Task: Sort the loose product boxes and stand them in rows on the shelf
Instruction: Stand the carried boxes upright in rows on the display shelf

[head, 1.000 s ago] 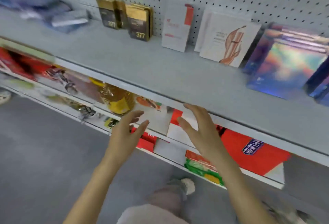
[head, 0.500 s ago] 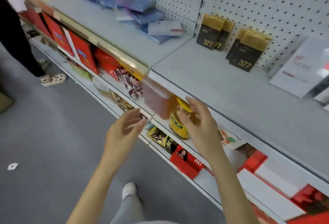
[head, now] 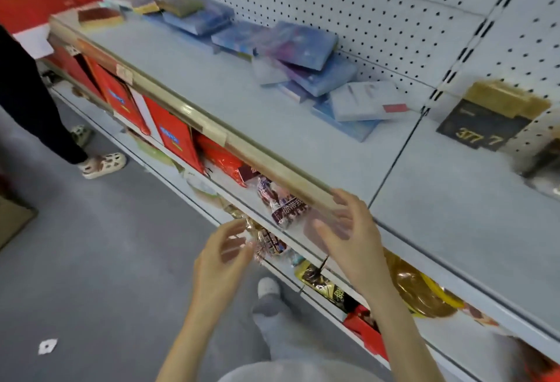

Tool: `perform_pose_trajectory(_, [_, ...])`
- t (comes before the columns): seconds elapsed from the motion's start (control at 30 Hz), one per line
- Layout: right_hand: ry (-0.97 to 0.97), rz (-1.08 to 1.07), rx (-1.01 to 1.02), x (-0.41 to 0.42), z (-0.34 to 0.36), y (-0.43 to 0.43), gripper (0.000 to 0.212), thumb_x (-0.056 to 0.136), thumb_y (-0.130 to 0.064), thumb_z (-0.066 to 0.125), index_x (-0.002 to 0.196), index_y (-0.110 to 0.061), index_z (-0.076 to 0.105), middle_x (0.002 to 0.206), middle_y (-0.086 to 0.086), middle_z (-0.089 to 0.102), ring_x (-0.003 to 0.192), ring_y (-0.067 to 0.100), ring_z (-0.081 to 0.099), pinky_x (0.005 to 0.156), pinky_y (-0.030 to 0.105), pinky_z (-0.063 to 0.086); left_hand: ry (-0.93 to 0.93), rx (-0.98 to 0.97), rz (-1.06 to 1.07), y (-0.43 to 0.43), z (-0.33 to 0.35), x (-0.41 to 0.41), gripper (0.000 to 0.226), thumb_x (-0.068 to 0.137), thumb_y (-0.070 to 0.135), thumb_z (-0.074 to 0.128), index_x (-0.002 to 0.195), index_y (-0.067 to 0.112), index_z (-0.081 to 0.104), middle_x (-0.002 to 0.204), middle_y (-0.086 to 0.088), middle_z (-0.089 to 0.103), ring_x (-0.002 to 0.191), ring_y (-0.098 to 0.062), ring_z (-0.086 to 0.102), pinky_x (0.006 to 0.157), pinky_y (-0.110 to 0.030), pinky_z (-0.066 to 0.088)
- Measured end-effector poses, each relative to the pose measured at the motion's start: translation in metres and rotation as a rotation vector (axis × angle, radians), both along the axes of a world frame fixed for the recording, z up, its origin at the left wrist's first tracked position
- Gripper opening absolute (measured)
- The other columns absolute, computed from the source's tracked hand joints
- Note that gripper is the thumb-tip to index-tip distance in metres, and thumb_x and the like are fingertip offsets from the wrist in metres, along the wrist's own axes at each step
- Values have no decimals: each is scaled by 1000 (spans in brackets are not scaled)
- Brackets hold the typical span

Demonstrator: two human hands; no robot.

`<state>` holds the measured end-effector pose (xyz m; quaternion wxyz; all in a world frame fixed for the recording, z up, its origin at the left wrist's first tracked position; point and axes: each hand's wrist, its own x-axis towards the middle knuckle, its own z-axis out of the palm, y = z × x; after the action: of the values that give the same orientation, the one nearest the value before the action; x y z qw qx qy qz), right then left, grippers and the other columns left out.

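A loose heap of blue and purple boxes [head: 303, 57] lies flat on the grey shelf [head: 212, 90] against the pegboard, with a white box with a red tab [head: 366, 102] on top at its right end. More flat boxes [head: 194, 14] lie further left. Black and gold boxes marked 377 [head: 491, 121] stand upright at the right. My left hand [head: 224, 257] and my right hand [head: 348, 233] hover empty, fingers spread, in front of the shelf's front edge, below the heap.
Lower shelves hold red boxes [head: 172, 139], snack packets [head: 285, 202] and a yellow bottle [head: 424, 293]. Another person's dark leg and sandal [head: 103, 163] stand on the grey floor at the left. My own foot [head: 266, 287] is beneath my hands.
The view has swung left along the shelf, from the upright white and holographic boxes past the 377 boxes to the blue heap. Both hands stay empty and raised.
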<state>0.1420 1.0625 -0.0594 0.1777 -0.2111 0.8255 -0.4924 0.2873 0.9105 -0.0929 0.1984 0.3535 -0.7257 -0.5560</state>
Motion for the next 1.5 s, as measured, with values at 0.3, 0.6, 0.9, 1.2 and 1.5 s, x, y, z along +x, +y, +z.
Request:
perform_pose_trajectory(0.3, [-44,-257,-183,-129,-8,-128,40,87,-18,68,120,-34,50,117,-11,55,99,3,57,79,11,42,42,-37,-86,-129,17,-130,31,74,31,62,104,41,64,103,8,63,90,-1,63,76,-16,51])
perform_pose_trajectory(0.6, [-92,-607,-294,-223,9,-214,31,92,-21,63,121,-22,51,106,-6,56,83,-2,58,54,4,41,48,-41,-196,-244,31,-237,31,85,19,69,107,38,58,111,6,63,90,4,61,71,-6,46])
perform_pose_trajectory(0.9, [-276,-848,-396,-271,17,-270,40,91,-11,63,127,-4,49,113,16,61,80,15,62,56,18,54,77,-55,-456,-320,53,-307,34,86,22,67,118,28,58,110,10,63,95,-1,62,73,-4,44])
perform_pose_trajectory(1.2, [-771,-625,-971,-188,35,-329,49,66,13,64,113,1,62,110,15,70,98,27,69,75,32,59,39,515,-543,-350,59,-315,35,88,29,56,119,12,55,107,-15,68,96,-22,69,83,-31,57])
perform_pose_trajectory(1.5, [-651,-484,-558,-138,27,-369,49,71,-26,73,118,-17,62,108,-1,73,100,16,68,79,30,56,185,769,-443,-369,55,-310,43,87,26,53,130,20,53,119,-1,68,107,-19,66,70,-29,58])
